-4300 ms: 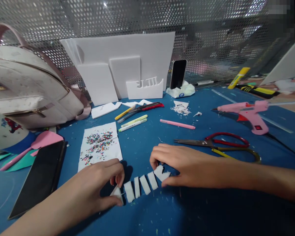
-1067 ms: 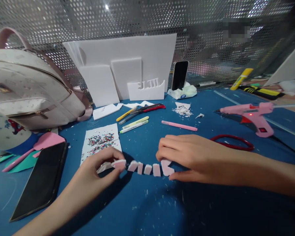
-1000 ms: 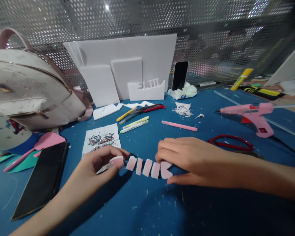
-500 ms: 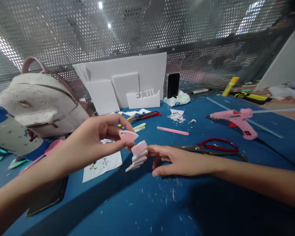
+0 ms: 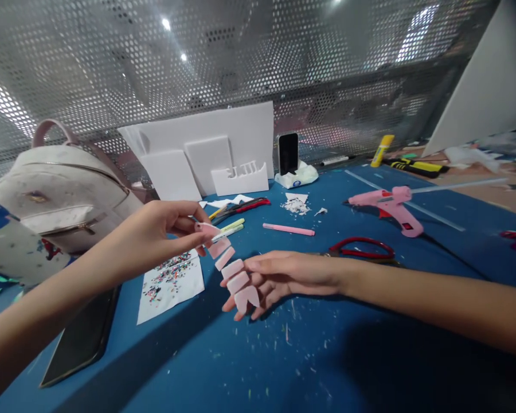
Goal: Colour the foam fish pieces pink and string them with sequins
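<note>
- Head view: your left hand [image 5: 155, 236] pinches the top piece of the foam chain [image 5: 231, 269], which hangs slantwise above the blue table [image 5: 284, 355].
- Your right hand [image 5: 284, 276] is spread loosely, fingertips against the chain's lowest piece.
- The scissors [image 5: 361, 249] lie just behind that hand.

Light: dim; ceiling spots glare through the perforated silver metal screen [image 5: 112, 69].
Shadows: soft, dark on the near blue table mat [image 5: 370, 367].
Edges: stretched, slightly blurred.

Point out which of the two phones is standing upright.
The far phone, propped on the white packet at the back of the table; the near phone lies flat at the left.
</note>
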Motion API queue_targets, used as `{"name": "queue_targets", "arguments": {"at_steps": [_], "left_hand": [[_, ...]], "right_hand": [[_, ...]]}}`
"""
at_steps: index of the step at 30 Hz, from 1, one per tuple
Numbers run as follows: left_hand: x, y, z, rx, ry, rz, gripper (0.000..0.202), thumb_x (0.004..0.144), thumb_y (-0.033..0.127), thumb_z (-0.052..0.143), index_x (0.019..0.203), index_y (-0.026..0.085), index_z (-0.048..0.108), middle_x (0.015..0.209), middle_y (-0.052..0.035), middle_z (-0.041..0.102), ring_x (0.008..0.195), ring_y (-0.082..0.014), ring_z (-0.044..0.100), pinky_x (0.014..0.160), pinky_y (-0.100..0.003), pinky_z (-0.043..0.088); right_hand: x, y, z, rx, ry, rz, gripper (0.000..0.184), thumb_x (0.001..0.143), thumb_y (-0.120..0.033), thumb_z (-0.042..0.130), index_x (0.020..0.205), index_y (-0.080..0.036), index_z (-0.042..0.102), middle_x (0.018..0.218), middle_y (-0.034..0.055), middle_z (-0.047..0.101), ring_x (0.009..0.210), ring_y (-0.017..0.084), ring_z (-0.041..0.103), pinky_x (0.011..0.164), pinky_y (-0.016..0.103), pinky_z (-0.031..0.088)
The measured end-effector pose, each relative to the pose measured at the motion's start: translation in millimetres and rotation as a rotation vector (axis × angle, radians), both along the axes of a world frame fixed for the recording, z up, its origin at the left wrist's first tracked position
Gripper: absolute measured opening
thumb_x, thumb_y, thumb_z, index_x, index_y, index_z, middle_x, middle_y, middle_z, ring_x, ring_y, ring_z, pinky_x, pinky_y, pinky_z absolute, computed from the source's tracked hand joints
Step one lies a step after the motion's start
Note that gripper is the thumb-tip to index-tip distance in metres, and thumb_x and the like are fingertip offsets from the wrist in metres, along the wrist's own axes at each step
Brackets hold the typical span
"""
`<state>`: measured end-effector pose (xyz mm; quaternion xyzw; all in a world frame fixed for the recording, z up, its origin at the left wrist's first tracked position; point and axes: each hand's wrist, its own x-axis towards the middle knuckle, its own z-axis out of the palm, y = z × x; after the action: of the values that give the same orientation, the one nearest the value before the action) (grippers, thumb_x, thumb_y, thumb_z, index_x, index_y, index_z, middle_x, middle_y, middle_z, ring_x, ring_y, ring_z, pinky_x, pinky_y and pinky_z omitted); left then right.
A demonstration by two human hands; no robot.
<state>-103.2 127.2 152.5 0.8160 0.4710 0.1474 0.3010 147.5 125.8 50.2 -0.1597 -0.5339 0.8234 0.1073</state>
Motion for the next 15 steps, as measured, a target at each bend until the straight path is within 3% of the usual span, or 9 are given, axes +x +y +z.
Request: {"name": "queue_targets", "arguments": {"at_steps": [5,10,15], "left_hand": [[-9,6,-10.6,-0.035,0.035,0.019,0.024,0.091,0.044,0.062,0.093,0.020,0.063,0.083,-0.0037,0.078,0.079,-0.0193,0.074,0.069,-0.026,0.056],[-15,8,-14.7,-0.046,0.032,0.022,0.021,0.091,0.042,0.062,0.092,0.020,0.063,0.082,-0.0050,0.078,0.079,-0.0196,0.073,0.069,-0.027,0.055],[-19,2,-21.5,-0.063,-0.007,0.029,0.023,0.090,0.043,0.063,0.085,0.020,0.064,0.081,-0.0047,0.075,0.078,-0.0177,0.071,0.070,-0.025,0.052]], "right_hand": [[0,1,-0.8,0.018,-0.063,0.012,0.045,0.100,-0.050,0.051,0.122,-0.012,0.062,0.128,0.0214,0.065,0.103,0.023,0.072,0.090,0.035,0.057],[1,4,-8.7,0.091,-0.103,-0.028,0.034,0.095,-0.036,0.064,0.122,-0.015,0.059,0.112,0.0133,0.069,0.092,0.015,0.071,0.080,0.026,0.057],[2,12,-12.3,0.296,-0.173,-0.143,0.021,0.094,-0.025,0.062,0.111,-0.012,0.061,0.098,0.0081,0.069,0.075,0.009,0.066,0.068,0.020,0.054]]}}
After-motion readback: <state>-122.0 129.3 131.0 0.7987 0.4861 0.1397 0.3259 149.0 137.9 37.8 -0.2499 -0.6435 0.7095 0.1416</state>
